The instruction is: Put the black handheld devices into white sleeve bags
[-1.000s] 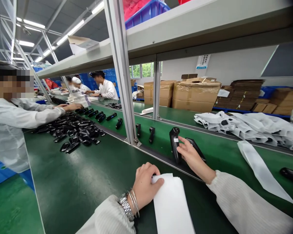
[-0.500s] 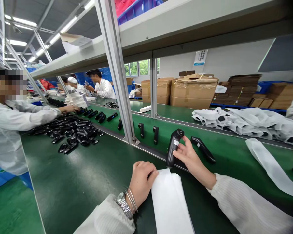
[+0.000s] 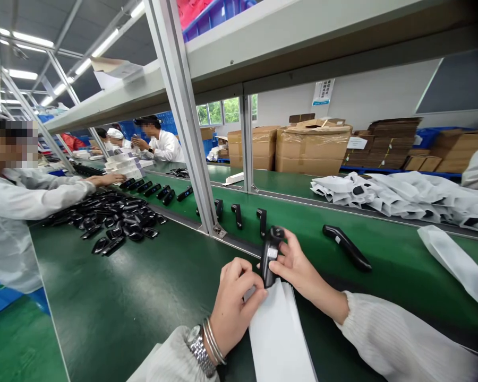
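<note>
My right hand [image 3: 297, 265] grips a black handheld device [image 3: 271, 257] with a small white label, held upright above the top end of a stack of white sleeves [image 3: 281, 334]. Beside it, my left hand [image 3: 239, 300] pinches the sleeves' upper edge with thumb and fingers. The device's lower end is at the mouth of the top sleeve; how far it is inside is hard to tell. Another black device [image 3: 346, 248] lies on the green belt to the right. Two more devices [image 3: 237, 216] [image 3: 262, 222] are behind my hands.
A metal post [image 3: 183, 111] rises left of my hands, under a shelf [image 3: 302, 42]. Black parts [image 3: 119, 217] are heaped at left near a co-worker's sleeve [image 3: 59, 199]. White wrapped items [image 3: 402, 199] lie at back right, a single white sleeve [image 3: 458, 265] nearer.
My right hand has brought the device left and down to the sleeves. My left fingers have lifted the sleeve edge. Devices on the belt have shifted right.
</note>
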`<move>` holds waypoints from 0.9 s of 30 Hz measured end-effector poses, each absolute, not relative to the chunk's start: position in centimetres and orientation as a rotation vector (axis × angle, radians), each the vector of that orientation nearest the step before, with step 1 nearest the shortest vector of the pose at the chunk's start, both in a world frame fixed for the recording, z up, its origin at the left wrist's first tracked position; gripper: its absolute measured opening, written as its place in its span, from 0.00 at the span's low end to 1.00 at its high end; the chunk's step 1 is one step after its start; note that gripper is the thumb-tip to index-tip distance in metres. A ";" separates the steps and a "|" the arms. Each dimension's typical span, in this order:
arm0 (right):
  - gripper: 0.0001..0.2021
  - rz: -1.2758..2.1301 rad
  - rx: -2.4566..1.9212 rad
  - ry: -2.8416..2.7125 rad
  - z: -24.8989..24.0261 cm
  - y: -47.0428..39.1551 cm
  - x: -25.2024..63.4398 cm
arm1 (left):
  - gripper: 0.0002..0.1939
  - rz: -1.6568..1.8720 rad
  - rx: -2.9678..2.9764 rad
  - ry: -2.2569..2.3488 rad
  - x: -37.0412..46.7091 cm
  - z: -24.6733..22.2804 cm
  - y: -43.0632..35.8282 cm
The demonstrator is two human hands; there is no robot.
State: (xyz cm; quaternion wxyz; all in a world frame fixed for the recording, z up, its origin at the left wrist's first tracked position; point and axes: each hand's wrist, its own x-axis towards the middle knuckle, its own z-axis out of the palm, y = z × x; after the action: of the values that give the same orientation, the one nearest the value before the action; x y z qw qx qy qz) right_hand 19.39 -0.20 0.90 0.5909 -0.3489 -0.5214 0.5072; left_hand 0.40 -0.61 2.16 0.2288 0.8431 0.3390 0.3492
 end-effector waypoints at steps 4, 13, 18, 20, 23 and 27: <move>0.17 1.262 -0.846 -1.481 0.8 -1.6 18.2 | 0.07 1.156 2.150 0.947 0.4 2.8 -1.2; 0.15 1.363 -0.958 -1.045 3.8 -1.5 19.3 | 0.11 0.926 2.097 1.197 -0.8 2.1 1.7; 0.13 0.467 -1.368 -1.121 5.2 2.3 27.9 | 0.11 0.453 2.227 1.280 -1.7 1.8 2.2; 0.12 0.121 -1.577 -1.218 4.8 3.6 30.7 | 0.08 0.457 2.212 1.204 -1.5 1.9 2.0; 0.06 -0.017 -1.694 -1.383 3.6 5.3 31.5 | 0.08 0.565 2.253 1.148 -1.0 1.9 1.7; 0.12 0.181 -1.651 -1.571 1.8 8.2 27.4 | 0.12 0.665 2.374 1.117 -0.3 1.6 1.2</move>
State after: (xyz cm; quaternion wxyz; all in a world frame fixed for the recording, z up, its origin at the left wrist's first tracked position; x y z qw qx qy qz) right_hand 27.36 8.22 1.77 0.4149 -0.6570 -0.6252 0.0722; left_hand -0.29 1.23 1.60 0.2156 0.8565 0.4028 0.2400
